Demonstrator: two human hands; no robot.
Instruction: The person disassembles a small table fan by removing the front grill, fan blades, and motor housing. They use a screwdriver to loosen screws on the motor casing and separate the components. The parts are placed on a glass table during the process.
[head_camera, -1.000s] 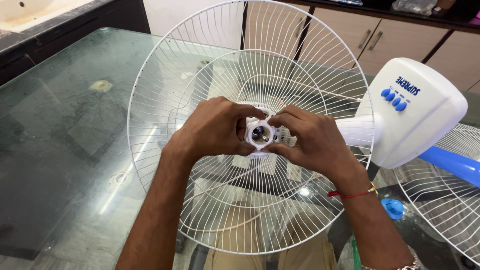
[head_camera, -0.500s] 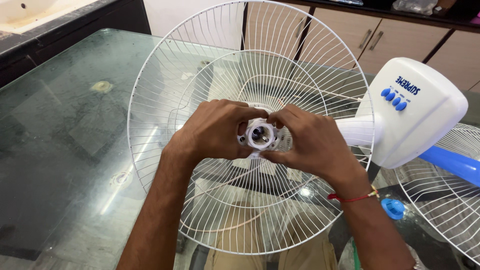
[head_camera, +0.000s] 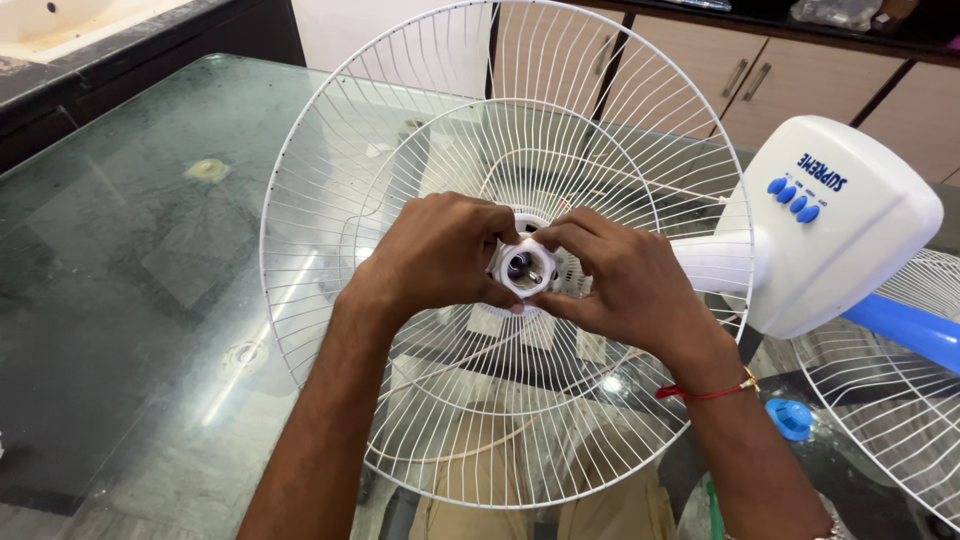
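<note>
Centre of frame: left hand (head_camera: 440, 255) and right hand (head_camera: 620, 285) both pinch the small white plastic lock nut (head_camera: 523, 268) at the hub of the round white wire fan guard (head_camera: 400, 420). The white fan motor housing with blue buttons (head_camera: 850, 225) sits at right on the dark glass table (head_camera: 130, 250). Risk, as I judge it: the nut could cross-thread if tilted, or the guard could shift off its seat (grip looks fingertip-only).

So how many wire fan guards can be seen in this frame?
2. One white wire guard stands at centre, on the fan, with both hands at its hub. A second guard lies at the right edge, partly cut off; more may be out of frame.
</note>
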